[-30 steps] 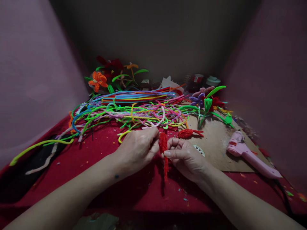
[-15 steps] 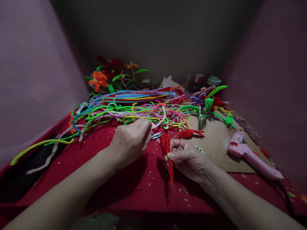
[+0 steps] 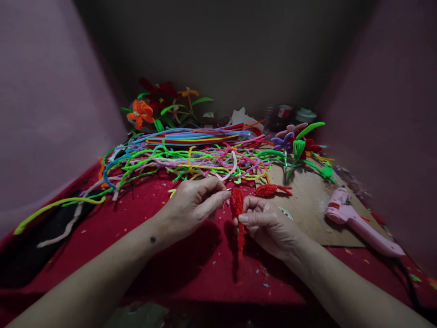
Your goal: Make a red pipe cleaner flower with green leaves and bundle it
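My right hand (image 3: 268, 221) pinches a red pipe-cleaner bud (image 3: 236, 203) between thumb and fingers. The bud is upright, its bulb on top and the twisted red ends hanging below. Close by on the left, my left hand (image 3: 194, 200) has its thumb and forefinger pressed together beside the top of the bud. What those fingers hold, if anything, is hidden. A second red pipe-cleaner bud (image 3: 268, 190) lies just beyond my right hand. A sliver of scissors metal (image 3: 230, 188) shows behind my left fingertips.
Loose coloured pipe cleaners (image 3: 205, 159) are heaped across the back of the red cloth (image 3: 164, 278), with a straight bundle (image 3: 198, 136) behind. A pink glue gun (image 3: 362, 223) rests at the right on cardboard (image 3: 314, 223). Finished flowers (image 3: 139, 114) stand back left, others (image 3: 285, 141) lie right.
My left hand has moved right and turned, bringing its fingertips up to the red bud and covering most of the scissors. The right hand keeps its hold; the bud is slightly more upright.
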`<action>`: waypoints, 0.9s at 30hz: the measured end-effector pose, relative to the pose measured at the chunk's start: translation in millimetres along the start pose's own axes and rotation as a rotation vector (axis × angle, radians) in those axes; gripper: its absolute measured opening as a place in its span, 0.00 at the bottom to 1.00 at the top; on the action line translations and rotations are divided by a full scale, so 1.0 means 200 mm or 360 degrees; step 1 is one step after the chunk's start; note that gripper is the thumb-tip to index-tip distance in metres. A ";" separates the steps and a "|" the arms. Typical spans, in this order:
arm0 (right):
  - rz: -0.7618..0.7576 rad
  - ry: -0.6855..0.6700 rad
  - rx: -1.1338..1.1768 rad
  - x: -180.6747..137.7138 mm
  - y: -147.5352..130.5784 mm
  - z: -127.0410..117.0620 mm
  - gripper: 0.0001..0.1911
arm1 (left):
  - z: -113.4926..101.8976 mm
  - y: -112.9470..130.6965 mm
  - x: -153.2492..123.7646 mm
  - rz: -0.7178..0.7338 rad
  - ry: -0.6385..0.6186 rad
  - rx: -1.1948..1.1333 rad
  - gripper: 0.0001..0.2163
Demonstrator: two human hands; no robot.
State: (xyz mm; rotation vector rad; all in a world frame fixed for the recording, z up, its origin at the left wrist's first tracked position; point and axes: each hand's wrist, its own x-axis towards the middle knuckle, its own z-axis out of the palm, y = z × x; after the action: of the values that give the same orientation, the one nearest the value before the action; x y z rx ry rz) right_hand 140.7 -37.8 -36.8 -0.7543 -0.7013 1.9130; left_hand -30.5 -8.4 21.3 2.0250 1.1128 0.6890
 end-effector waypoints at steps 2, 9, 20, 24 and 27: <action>-0.0019 0.0012 -0.0021 0.00 0.00 0.01 0.11 | 0.01 -0.01 0.00 0.0015 -0.0001 0.0008 0.07; -0.0070 0.0065 -0.0085 0.00 0.01 0.02 0.11 | 0.05 -0.05 0.01 0.0179 0.0001 0.0218 0.07; 0.0092 -0.0015 -0.0021 0.02 -0.01 0.00 0.11 | 0.08 -0.10 0.00 0.0918 0.0358 0.1188 0.06; 0.0123 -0.0059 -0.0011 0.01 -0.02 -0.01 0.11 | 0.07 -0.09 0.00 0.0869 0.0413 0.1136 0.06; 0.0145 -0.0107 -0.0016 -0.01 -0.02 -0.01 0.12 | 0.02 -0.08 0.01 0.0650 0.0589 0.1011 0.05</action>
State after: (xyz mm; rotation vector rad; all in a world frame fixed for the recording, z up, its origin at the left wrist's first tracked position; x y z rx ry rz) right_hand 145.0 -37.0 -34.1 -0.7426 -0.7295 2.0267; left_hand -34.2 -1.1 5.8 2.7962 1.2444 1.0439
